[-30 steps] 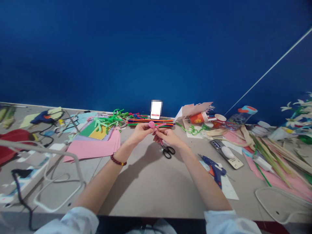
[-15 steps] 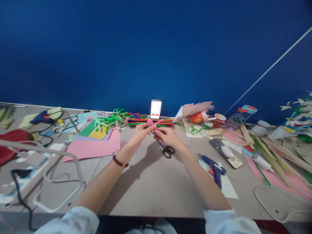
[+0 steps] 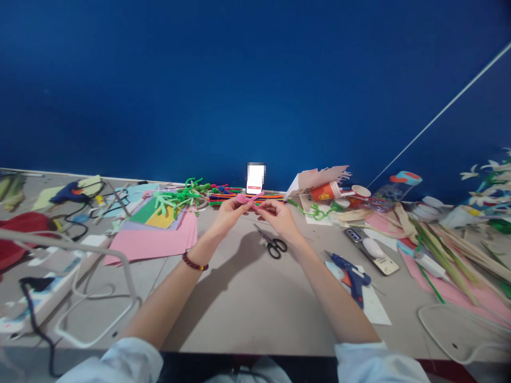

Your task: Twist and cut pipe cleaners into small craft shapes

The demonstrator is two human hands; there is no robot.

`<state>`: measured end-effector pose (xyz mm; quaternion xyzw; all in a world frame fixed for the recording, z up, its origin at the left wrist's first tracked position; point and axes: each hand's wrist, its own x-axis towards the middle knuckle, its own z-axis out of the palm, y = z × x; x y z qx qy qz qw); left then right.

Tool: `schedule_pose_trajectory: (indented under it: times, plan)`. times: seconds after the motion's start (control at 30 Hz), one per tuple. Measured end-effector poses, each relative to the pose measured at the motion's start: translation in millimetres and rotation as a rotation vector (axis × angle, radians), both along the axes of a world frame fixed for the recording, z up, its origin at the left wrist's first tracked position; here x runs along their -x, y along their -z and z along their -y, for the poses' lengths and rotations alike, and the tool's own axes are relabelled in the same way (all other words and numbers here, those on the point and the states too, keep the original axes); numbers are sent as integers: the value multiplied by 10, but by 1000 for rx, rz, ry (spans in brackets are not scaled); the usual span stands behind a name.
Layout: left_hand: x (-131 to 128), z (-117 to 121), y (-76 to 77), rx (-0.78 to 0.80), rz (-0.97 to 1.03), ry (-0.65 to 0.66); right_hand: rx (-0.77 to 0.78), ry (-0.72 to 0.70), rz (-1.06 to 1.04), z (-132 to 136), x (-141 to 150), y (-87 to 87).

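Both hands meet above the table, pinching a pink pipe cleaner (image 3: 242,198) that is coiled at one end. My left hand (image 3: 230,214) is closed on the coiled part. The fingers of my right hand (image 3: 278,216) are closed on a strand to its right, and the fingertips nearly touch. Just below them lie black-handled scissors (image 3: 275,248) with the blades pointing up and left. Behind the hands is a bundle of colored pipe cleaners (image 3: 223,199), partly hidden. A phone with a lit screen (image 3: 254,179) leans upright against the blue wall.
On the left are pink paper sheets (image 3: 154,243), green pipe cleaners (image 3: 178,198) and a white power strip (image 3: 59,282) with cables. To the right lie a blue glue gun (image 3: 351,276), a second phone (image 3: 385,264), paper cups (image 3: 325,191) and dried leaves (image 3: 443,255).
My hands have shifted slightly; the pink coil moved left and a bit lower. My right hand has risen slightly, and the scissors' blades now show more fully.
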<state>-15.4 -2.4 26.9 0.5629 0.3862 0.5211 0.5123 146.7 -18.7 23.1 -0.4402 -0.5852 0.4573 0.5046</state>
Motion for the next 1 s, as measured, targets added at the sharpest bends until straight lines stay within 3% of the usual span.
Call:
schedule_pose_trajectory:
  times: [0.27, 0.43, 0.8, 1.0]
  plan:
    - [-27, 27, -9, -137, -18, 54, -101, 88, 193, 28, -38, -27]
    - [-33, 42, -25, -176, -100, 13, -128, 130, 271, 31, -53, -72]
    - [-70, 58, -20, -121, -28, -6, -147, 161, 296, 38, -76, -66]
    - [-84, 76, -62, -11, -6, 57, -119, 172, 265, 25, -90, -69]
